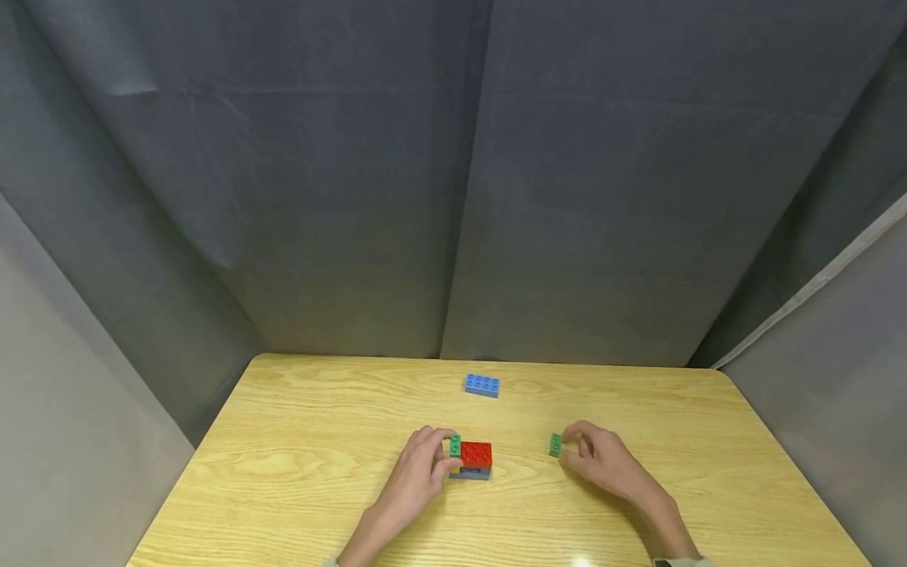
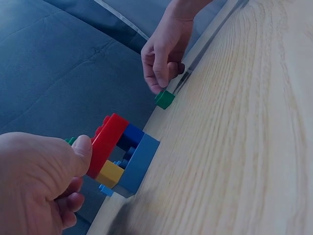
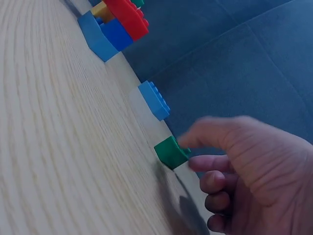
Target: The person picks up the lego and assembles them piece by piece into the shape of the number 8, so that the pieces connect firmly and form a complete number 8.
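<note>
The stacked green brick is pinched between thumb and forefinger of the left hand, while the loose green brick, just beside the parted fingertips of the right hand, can be judged light, stiff, smooth, best gripped by its flat sides.

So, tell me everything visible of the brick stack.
The plastic-looking stack appears to stand on the table: a blue base brick, a yellow brick and a darker blue one above it with a gap between, a studded red brick across them, and a green brick at the red one's left end. The left hand pinches that end.
</note>
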The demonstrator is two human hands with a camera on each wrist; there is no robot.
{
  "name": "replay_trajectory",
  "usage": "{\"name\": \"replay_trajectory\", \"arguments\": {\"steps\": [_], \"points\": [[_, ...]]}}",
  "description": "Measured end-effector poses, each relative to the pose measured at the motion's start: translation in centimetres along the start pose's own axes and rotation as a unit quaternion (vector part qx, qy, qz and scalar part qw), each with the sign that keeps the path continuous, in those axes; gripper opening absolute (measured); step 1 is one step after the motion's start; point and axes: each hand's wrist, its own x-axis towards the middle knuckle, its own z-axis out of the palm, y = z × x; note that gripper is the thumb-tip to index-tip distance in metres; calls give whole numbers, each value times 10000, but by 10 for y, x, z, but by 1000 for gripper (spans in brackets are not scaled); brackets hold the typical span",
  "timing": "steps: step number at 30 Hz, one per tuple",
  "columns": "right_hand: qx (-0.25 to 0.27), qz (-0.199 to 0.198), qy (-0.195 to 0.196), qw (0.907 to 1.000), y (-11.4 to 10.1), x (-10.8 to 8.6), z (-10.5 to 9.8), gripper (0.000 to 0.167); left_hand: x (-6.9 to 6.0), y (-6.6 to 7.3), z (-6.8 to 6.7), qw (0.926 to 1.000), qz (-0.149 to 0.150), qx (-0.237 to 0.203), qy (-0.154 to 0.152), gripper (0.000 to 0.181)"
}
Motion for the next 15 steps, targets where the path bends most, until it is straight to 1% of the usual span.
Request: {"name": "replay_trajectory", "arguments": {"steps": [2, 4, 5, 10, 15], "points": [[-8, 95, 49, 9999, -2, 1, 1, 51, 0, 1, 0, 10000, -14, -18, 4, 41], [-29, 90, 56, 9999, -2, 2, 3, 58, 0, 1, 0, 10000, -28, -41, 7, 40], [-55, 59, 39, 10000, -2, 2, 4, 58, 0, 1, 0, 10000, -40, -55, 7, 40], [-133, -199, 26, 9997, 1, 3, 10, 46, 0, 2, 1, 10000, -54, -60, 8, 40], [-29, -322, 54, 9995, 1, 5, 16, 45, 0, 2, 2, 10000, -14, -76, 26, 41]]}}
